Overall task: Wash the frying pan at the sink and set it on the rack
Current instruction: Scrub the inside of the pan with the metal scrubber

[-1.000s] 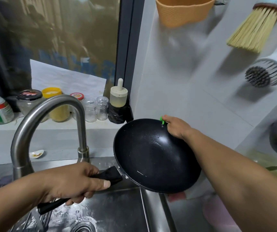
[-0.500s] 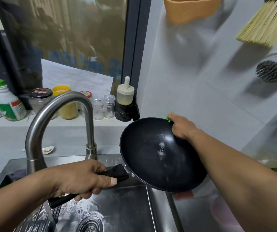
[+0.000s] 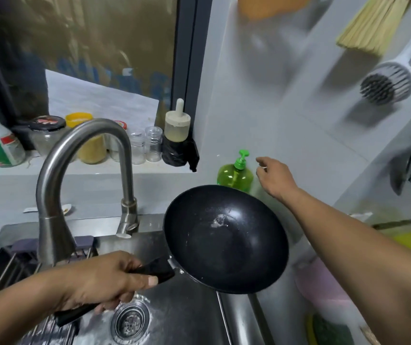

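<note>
Two hands: left hand grips frying pan handle; right hand loose, beyond rim.

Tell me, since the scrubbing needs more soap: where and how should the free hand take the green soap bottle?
Press the pump head from above rather than lifting: the green soap bottle stands upright behind the frying pan, nozzle on top, its lower body hidden. The right hand is beside it; the left hand holds the handle.

Both forearms are bare, no sleeves, rings or watch apparent, though the frame is blurry.
</note>
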The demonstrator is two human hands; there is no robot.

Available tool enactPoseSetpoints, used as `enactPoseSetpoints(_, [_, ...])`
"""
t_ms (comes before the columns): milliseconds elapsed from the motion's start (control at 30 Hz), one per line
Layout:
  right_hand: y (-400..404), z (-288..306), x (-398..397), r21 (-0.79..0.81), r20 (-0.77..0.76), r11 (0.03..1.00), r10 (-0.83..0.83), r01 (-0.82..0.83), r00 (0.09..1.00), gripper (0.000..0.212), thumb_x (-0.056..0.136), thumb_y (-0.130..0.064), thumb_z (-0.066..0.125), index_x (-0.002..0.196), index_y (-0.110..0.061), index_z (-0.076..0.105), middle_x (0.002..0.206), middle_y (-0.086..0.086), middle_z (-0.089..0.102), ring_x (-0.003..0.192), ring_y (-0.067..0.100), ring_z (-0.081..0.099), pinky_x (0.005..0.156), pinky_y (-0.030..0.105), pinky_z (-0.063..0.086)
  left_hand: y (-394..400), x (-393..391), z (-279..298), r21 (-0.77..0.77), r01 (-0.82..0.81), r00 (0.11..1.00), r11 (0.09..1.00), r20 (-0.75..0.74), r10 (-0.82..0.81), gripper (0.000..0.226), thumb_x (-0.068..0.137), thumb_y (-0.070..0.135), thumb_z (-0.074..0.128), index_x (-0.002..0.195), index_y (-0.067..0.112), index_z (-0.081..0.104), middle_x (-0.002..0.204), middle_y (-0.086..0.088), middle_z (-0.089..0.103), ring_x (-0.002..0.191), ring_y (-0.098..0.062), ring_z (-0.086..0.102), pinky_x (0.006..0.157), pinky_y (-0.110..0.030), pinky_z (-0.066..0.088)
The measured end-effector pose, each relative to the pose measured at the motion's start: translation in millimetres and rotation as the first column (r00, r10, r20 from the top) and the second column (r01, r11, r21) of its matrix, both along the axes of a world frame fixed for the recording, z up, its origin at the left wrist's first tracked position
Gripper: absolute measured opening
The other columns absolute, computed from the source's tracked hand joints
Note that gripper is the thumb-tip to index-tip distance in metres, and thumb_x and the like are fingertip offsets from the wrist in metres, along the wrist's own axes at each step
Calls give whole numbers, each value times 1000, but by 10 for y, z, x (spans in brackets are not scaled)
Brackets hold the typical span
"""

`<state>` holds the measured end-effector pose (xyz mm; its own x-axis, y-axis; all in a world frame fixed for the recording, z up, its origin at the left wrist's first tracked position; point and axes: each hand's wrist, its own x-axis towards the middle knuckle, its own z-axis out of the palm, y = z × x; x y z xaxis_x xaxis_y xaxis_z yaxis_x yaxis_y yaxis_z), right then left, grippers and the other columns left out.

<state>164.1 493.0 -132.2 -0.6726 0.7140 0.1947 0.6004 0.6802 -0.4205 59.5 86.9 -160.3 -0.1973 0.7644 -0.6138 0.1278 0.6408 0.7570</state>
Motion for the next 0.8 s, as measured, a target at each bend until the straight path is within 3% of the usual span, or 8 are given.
enactPoseSetpoints(200, [-300,-226,254,-57,39,998,-11,13,999,31,95,-16,55,121,-10,71,119,13,72,111,32,65,98,37,50,-252,-18,-216,-86,57,997,995,-38,-60,51,80,57,77,91,10,61,64,-4,54,43,-15,42,43,-25,39])
enactPoseSetpoints(533, [-720,-1136,592,-154,220,986,-26,61,975,28,94,-10,55,114,-13,74,115,11,74,109,32,66,90,28,47,-753,-124,-575,-91,109,988,990,-96,-118,51,76,58,79,89,12,62,62,-1,53,46,-16,42,44,-26,33])
enactPoseSetpoints(633, [-697,-1415,615,-151,265,987,-17,59,964,35,94,-11,54,126,-17,69,129,8,68,117,33,63,100,32,48,-908,-182,-675,-97,109,985,989,-120,-121,50,74,63,78,88,17,65,64,0,52,52,-19,43,48,-29,35])
enactPoseSetpoints(700, [-629,-1552,579,-132,276,989,-35,73,961,36,93,-12,54,125,-20,67,128,10,68,115,34,64,100,36,50,-1007,-222,-760,-103,83,990,991,-105,-93,50,70,69,78,90,24,69,69,-3,54,57,-22,48,55,-31,38])
enactPoseSetpoints(767, [-518,-1662,494,-103,301,990,-63,99,951,36,88,-12,53,121,-20,65,121,14,70,109,38,64,94,39,52,-1063,-276,-873,-74,65,992,995,-104,-72,53,70,73,75,96,27,71,77,-3,69,68,-22,67,68,-28,47])
enactPoseSetpoints(800, [-462,-1664,478,-80,316,990,-86,116,945,37,87,-13,53,122,-21,63,120,16,69,109,39,64,93,40,53,-1077,-286,-904,-49,59,993,997,-104,-64,50,72,71,75,98,28,71,68,14,48,59,-10,47,64,-24,33])
